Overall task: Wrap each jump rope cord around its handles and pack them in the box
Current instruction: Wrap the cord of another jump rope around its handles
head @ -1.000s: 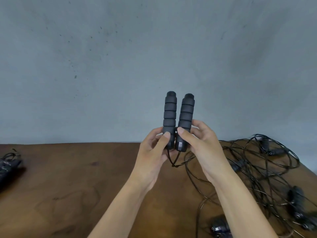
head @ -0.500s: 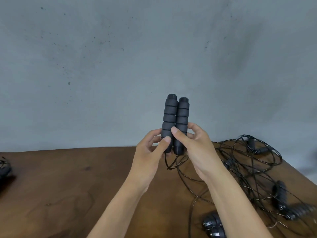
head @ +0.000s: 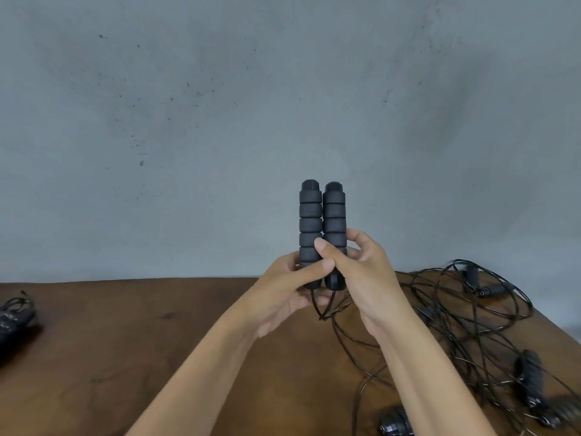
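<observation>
A: Two handles (head: 322,228) held upright, side by side and touching, above the far edge of the tabletop (head: 125,357).

B: Gripped low down by both. Left hand (head: 283,294) curled round the bottom of the left one, thumb laid across the front.

A: Right hand (head: 364,278) wrapped round the bottom of the right one, thumb pressed over the seam between the two, tip just above the left thumb.

B: Ribbed black foam, top ends free against the grey wall (head: 283,105).

A: Cord (head: 323,306) hanging from the bottom ends, crossing just beneath the hands, then trailing down toward the near edge.

B: Not yet wound round anything. Loose all the way.

A: Over by the right edge, a tangle of more cords (head: 471,309) spread on the wood, with spare handles (head: 529,380) lying in it.

B: One more dark handle (head: 396,424) at the near edge, just right of the right forearm.

A: Far left edge, a dark bundle (head: 14,319) partly cut off. Hard to tell exactly what.
</observation>
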A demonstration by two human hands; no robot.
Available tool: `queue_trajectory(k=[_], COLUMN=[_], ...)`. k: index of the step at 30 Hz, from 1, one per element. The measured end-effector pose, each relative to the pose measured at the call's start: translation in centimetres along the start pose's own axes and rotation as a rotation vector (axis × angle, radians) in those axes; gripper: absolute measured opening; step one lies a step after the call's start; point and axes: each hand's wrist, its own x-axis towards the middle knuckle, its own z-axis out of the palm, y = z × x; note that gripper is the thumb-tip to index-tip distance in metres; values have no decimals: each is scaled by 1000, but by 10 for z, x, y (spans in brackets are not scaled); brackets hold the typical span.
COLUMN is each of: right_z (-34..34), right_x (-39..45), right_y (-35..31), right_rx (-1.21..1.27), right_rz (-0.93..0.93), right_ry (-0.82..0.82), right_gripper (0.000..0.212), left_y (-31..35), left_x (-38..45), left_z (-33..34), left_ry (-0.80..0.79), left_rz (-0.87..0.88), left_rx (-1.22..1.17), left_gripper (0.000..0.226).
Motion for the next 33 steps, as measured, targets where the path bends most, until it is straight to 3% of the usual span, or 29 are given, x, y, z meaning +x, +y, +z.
queue_trajectory(k=[5,10,14,21,33], right_z=[-4,-19,-37,-45,-45], right_x=[3,12,25,48,47], right_y=[0,-5,-12,-22,-6], right_rx=[4,-57,-120,-96,3], right_rz=[21,30,76,34,36], right_ry=[-31,-109,-185,-226,-253], right_gripper=[35,38,42,48,50], left_y=[9,-2,-4,-1,-1], left_x=[7,20,27,26,25], left_z=[11,9,18,28,22], left_ry=[-82,-125,-84,-126,-153], left_rz=[-76,-80,-157,-334,-425], left_rx=[-3,-118,-214,-251,-334], left_gripper=[32,53,33,37,40])
